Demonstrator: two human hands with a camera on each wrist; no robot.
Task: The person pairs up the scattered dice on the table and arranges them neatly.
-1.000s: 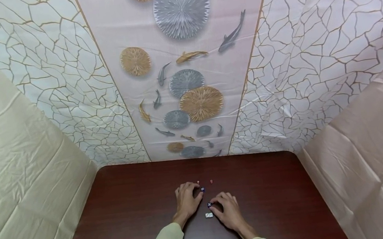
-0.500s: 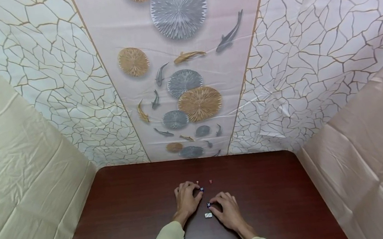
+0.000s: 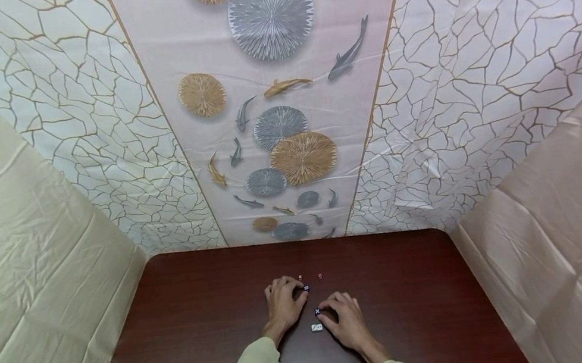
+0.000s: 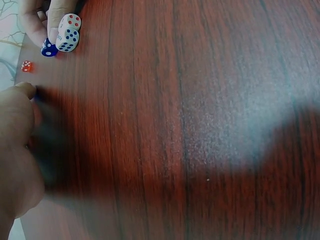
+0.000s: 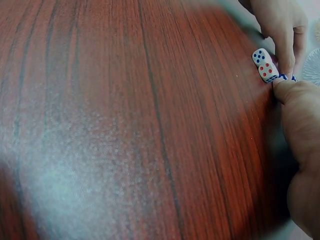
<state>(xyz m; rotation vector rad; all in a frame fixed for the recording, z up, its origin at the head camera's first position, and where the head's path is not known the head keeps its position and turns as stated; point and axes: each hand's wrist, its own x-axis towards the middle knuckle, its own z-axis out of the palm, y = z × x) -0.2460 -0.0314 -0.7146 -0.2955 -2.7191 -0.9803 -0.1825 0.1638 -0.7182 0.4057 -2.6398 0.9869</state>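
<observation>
Blue dice (image 3: 317,311), two, on the worktop (image 3: 204,317): left hand (image 3: 283,303) pinches the farther one between thumb and forefinger, right hand (image 3: 347,320) pinches the nearer one likewise. White dice (image 3: 316,327), a touching pair, just beside the nearer blue. Two red dice (image 3: 320,276) beyond, set apart. Versus one second ago: same grips, same dice layout; only head view shifts slightly.

On the dark red-brown worktop (image 3: 206,335), the left hand (image 3: 284,304) pinches the far blue die (image 3: 306,288), and the right hand (image 3: 347,320) pinches the near blue die (image 3: 317,311). Nearer still, two white dice (image 3: 316,327) touch side by side; farther off, two red dice (image 3: 320,276) lie apart.
</observation>
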